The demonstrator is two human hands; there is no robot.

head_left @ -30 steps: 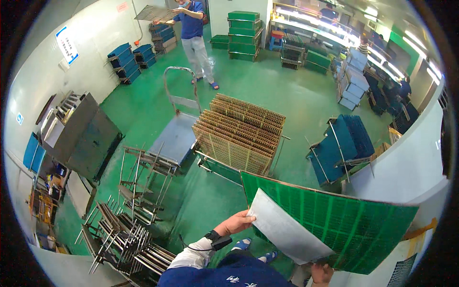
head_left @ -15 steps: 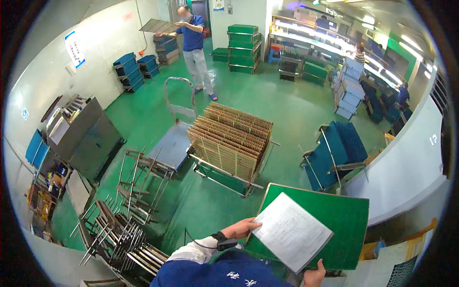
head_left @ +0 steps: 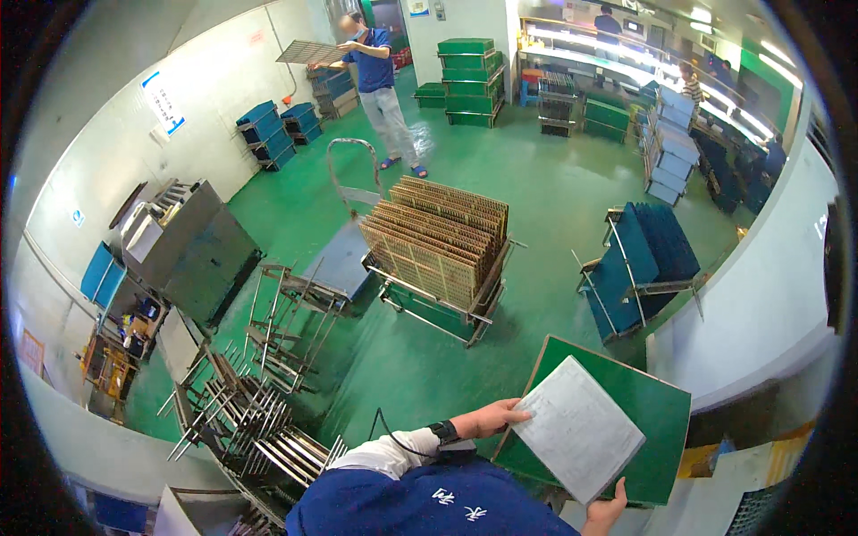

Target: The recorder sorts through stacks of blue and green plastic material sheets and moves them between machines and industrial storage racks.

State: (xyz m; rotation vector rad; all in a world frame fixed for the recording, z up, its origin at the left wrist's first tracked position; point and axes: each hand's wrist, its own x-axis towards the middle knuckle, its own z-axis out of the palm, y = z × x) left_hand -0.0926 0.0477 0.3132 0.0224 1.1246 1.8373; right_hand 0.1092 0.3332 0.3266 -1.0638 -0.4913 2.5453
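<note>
My left hand (head_left: pixel 498 418) pinches the left corner of a white printed paper (head_left: pixel 581 431), thumb on top and the other fingers partly hidden below. Beneath the paper is a flat green rectangular board (head_left: pixel 657 406), held out in front of me at the lower right. My right hand (head_left: pixel 608 514) grips the board's near edge beside the paper's lower corner. Its thumb lies on top, while the fingers underneath are hidden. A dark band with a cable circles my left wrist.
Ahead stands a wheeled metal rack (head_left: pixel 438 255) of brown grid panels, beside a blue flatbed trolley (head_left: pixel 344 259). Metal frames (head_left: pixel 241 393) crowd the lower left. Blue panels (head_left: pixel 648 263) stand at right. A person (head_left: pixel 380 80) holds a grid panel at the back.
The room has shifted rightward in view. Both hands, the paper and the board have moved a little to the right, and the board looks more tilted. Both hands keep their grip.
</note>
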